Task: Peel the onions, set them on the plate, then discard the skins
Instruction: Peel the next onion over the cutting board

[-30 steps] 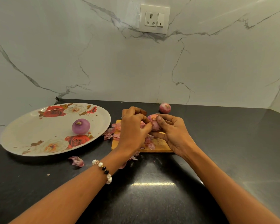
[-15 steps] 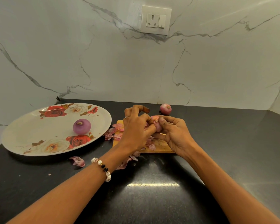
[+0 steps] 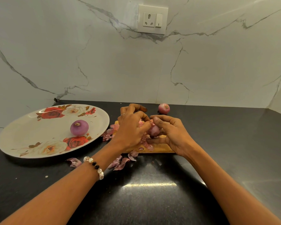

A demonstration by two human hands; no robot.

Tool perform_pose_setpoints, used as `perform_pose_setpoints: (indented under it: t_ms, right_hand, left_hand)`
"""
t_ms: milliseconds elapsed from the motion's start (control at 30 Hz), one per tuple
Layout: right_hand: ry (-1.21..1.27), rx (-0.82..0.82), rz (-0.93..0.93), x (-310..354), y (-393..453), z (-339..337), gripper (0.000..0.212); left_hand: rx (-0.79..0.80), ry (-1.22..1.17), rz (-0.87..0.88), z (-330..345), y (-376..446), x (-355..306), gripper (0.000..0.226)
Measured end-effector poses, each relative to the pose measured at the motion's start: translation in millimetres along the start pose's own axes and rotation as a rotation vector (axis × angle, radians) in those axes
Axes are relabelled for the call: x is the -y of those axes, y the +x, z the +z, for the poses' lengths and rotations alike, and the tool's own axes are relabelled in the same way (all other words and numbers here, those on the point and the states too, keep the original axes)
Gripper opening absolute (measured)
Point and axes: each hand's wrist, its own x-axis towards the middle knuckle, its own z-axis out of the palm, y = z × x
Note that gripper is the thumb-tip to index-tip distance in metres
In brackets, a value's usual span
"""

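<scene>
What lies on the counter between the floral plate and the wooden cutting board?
In the head view, loose pink onion skins lie on the dark counter between the plate rim and the cutting board, by the left hand.

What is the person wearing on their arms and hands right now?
Both forearms are bare, with no sleeves in view. The left wrist carries a bead bracelet of pearly white, clear and black beads. The left hand wears a thin silver ring. The right hand shows no jewellery.
</scene>
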Motion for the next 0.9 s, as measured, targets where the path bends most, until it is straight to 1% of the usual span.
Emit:
perform_pose_setpoints:
  t_ms: [133,200,267,367,533,700,767,900]
  right_hand:
    - [0.045,0.070,0.063,1,-2,1,0.027]
    - [0.074,0.103,0.088,2,-3,1,0.030]
    - [0.088,0.138,0.098,3,-4,2,0.029]
    - [0.045,0.173,0.060,2,-4,2,0.027]
    - [-0.115,0.194,-0.021,1,-4,0,0.036]
    - [-0.201,0.211,-0.059,-1,-2,-1,0.046]
    - [-0.212,0.216,-0.074,-1,-2,-2,0.047]
    - [-0.154,0.214,-0.074,-1,1,-5,0.052]
  left_hand:
    - [0.009,-0.116,-0.030,-2,2,2,0.020]
    - [0.006,-0.188,-0.075,-4,2,1,0.013]
    - [-0.003,-0.209,-0.121,-5,2,2,0.008]
    - [-0.028,-0.239,-0.172,-6,3,3,0.008]
    - [-0.060,-0.278,-0.241,-8,5,3,0.010]
    - [-0.136,-0.374,-0.334,-14,5,5,0.007]
    - [-0.158,-0.407,-0.360,-16,6,6,0.006]
    - [-0.188,-0.452,-0.378,-18,7,6,0.009]
